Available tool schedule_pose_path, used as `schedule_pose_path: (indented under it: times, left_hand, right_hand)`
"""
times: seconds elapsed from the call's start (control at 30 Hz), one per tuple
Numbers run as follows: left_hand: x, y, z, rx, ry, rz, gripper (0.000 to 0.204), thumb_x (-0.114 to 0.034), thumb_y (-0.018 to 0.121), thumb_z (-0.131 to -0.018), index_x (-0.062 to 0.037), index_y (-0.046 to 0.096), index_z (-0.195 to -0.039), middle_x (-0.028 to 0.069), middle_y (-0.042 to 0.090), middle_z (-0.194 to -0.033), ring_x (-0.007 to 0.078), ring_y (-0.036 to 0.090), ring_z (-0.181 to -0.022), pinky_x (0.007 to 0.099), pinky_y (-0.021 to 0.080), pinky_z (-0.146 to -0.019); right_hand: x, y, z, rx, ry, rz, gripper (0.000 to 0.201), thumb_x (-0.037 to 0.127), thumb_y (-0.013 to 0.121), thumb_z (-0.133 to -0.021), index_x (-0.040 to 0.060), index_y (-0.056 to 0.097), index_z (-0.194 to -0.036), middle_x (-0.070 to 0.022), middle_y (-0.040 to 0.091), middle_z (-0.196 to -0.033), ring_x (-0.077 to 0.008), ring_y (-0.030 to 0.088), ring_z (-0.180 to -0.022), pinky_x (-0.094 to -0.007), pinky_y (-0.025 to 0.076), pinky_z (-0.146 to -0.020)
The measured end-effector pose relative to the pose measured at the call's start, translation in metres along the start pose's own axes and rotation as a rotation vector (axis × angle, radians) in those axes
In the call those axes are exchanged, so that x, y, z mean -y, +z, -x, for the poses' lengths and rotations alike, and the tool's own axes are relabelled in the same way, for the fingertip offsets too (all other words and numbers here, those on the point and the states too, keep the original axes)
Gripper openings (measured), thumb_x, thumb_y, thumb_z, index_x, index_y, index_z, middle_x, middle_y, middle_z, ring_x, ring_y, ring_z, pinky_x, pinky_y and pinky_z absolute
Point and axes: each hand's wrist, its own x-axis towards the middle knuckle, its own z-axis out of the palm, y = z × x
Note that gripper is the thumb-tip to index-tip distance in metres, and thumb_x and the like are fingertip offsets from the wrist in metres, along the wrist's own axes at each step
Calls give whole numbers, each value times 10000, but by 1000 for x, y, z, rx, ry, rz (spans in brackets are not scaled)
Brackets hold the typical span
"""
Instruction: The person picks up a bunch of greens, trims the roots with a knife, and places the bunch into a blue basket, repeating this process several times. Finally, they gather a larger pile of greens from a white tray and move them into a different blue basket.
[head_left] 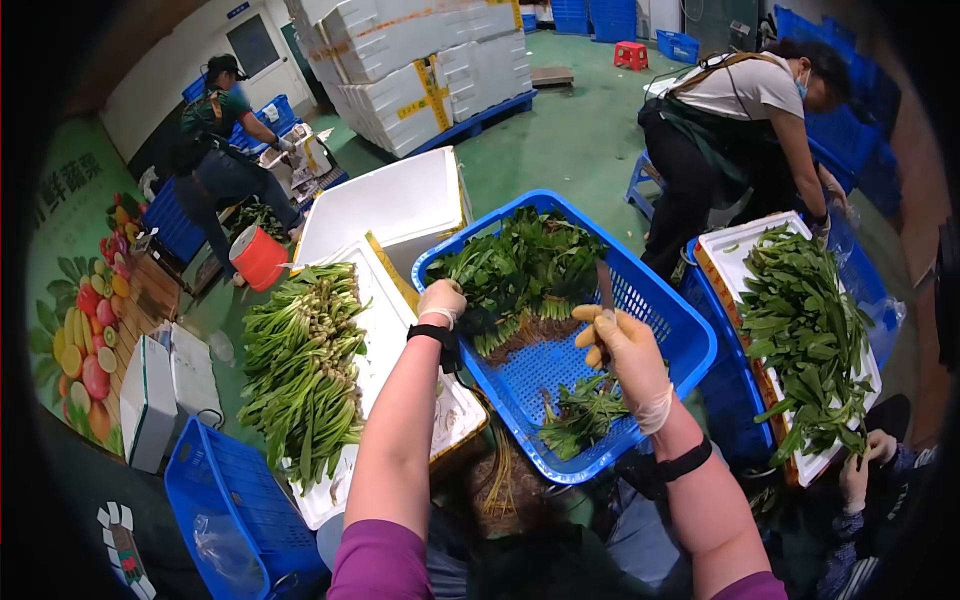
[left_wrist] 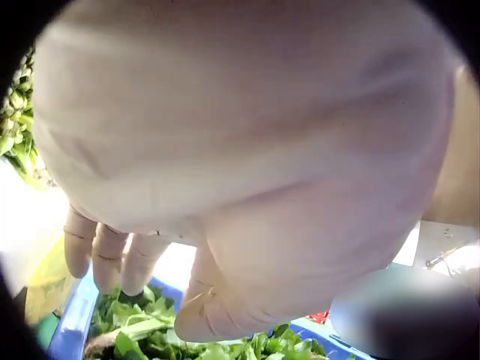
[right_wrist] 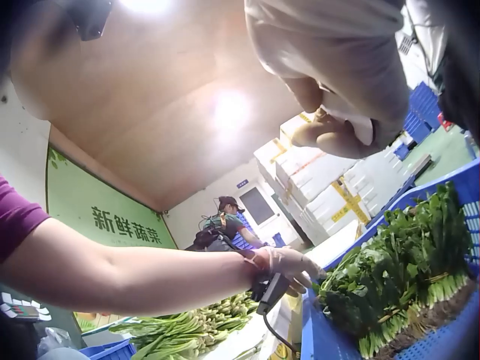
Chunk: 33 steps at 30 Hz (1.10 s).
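Observation:
The gloved left hand (head_left: 441,301) is at the left rim of a blue basket (head_left: 690,345), beside leafy greens (head_left: 520,262) with their roots on. In the left wrist view its fingers (left_wrist: 109,259) hang loosely bent above the leaves (left_wrist: 142,315), with nothing seen in them. Over the basket's right part, the gloved right hand (head_left: 630,358) has its stained fingers curled round a thin, knife-like blade (head_left: 604,284) that points up. Below that hand lies a small loose bunch (head_left: 582,415). The right wrist view shows the right hand (right_wrist: 337,75) raised above the greens (right_wrist: 397,270).
A white foam box lid (head_left: 375,330) at left bears rows of trimmed greens (head_left: 305,370). Another white tray (head_left: 716,262) of greens stands at right, beside a bending person (head_left: 740,120). Behind are stacked foam boxes (head_left: 400,80), another worker (head_left: 215,150) and a red bucket (head_left: 259,258).

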Motion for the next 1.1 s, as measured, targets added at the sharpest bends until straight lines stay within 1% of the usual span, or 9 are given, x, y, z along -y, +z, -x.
schedule_pose_path:
  times: [0.2,0.37,0.47,0.53,0.6,0.67,0.93,1.0,1.1]
  left_hand:
    - [-19,7,-7,61,-222,-106,375,-242,616,-859,-180,730,-1211,125,631,-1367,339,539,-1325,408,435,-1076]
    - [-29,27,-24,92,-193,-308,354,-240,630,-842,-102,751,-1144,154,692,-1247,346,632,-1214,424,471,-1043]
    - [-53,35,-30,-81,-174,34,310,-241,650,-840,-51,765,-1055,173,737,-1111,312,715,-1037,353,549,-858]
    - [-61,35,-32,131,167,681,296,-139,661,-851,-16,734,-1110,125,736,-1032,208,714,-920,288,539,-769]
    - [-78,21,-1,402,149,1404,341,-26,644,-866,21,673,-1202,73,705,-1035,129,672,-863,238,510,-735]
    - [-98,-3,58,187,366,1444,398,20,626,-885,42,611,-1282,74,694,-1126,132,674,-888,210,491,-758]
    - [-69,-46,258,-420,288,1161,209,-171,648,-998,-23,683,-1141,-23,634,-898,63,540,-818,213,447,-769]
    - [-59,-54,298,-363,199,1358,215,-168,637,-1004,-17,658,-1155,11,651,-909,86,568,-822,230,467,-775]
    - [-30,-44,345,-3,96,1574,215,-116,650,-988,22,653,-1152,49,675,-894,107,625,-816,250,514,-747]
  right_hand:
    - [8,3,9,17,30,110,381,289,464,-1063,4,643,-1242,-3,669,-887,-54,570,-719,-196,418,-624]
    - [18,-1,4,-7,58,92,357,256,451,-1071,-5,640,-1223,-21,668,-878,-67,556,-706,-217,438,-658]
    - [15,-9,-1,-5,34,83,355,252,451,-1071,-7,637,-1225,-17,668,-880,-65,555,-705,-215,437,-656]
    - [15,-12,-3,-16,28,91,353,247,448,-1071,-10,635,-1226,-22,667,-886,-66,555,-704,-217,438,-655]
    - [17,-11,-2,-25,17,46,392,272,460,-1069,-35,618,-1255,-21,657,-879,-71,563,-720,-218,446,-666]
    - [14,-9,-1,-43,13,38,394,268,455,-1070,-39,615,-1258,-23,659,-877,-71,560,-708,-219,446,-659]
    - [5,37,22,225,-139,292,521,414,422,-1079,15,577,-1377,9,606,-876,-54,443,-694,-212,373,-623]
    - [-2,56,41,355,-272,399,502,390,424,-1081,32,558,-1407,-1,606,-892,-70,494,-757,-215,406,-660]
    - [-17,84,65,429,-191,353,399,235,569,-1019,19,589,-1354,-113,684,-927,-164,616,-791,-314,513,-755]
